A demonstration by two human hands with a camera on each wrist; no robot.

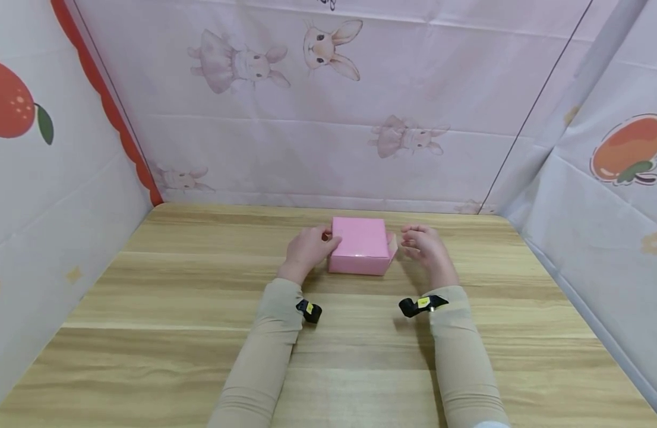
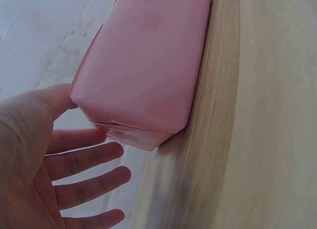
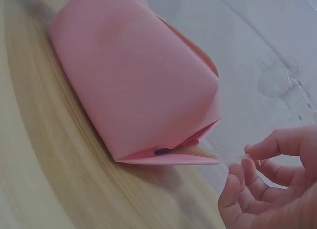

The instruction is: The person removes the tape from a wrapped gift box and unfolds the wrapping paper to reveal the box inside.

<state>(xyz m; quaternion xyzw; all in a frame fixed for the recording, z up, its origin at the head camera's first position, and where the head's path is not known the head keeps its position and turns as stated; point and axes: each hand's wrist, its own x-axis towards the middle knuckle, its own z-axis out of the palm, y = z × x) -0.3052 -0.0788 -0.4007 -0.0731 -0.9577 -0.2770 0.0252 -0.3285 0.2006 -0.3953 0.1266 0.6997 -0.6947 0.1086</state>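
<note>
A small pink box (image 1: 359,236) sits on the wooden table, its lid face down flat and its right end partly unfolded. My left hand (image 1: 307,249) is at its left end: the thumb touches the edge by a corner and the index finger meets the end face. The other left fingers (image 2: 91,187) spread out straight. Just off the right end, my right hand (image 1: 429,252) hangs with loosely bent fingers, thumb near the fingertips. In the right wrist view, an end flap (image 3: 171,160) stands out from the box; a blurred pale edge lies near those fingertips.
The wooden table (image 1: 200,333) ends at a cloth backdrop (image 1: 286,160) printed with rabbits. Cloth walls with fruit prints rise at the left (image 1: 56,220) and right (image 1: 617,220). A black strap with a camera sits on each wrist.
</note>
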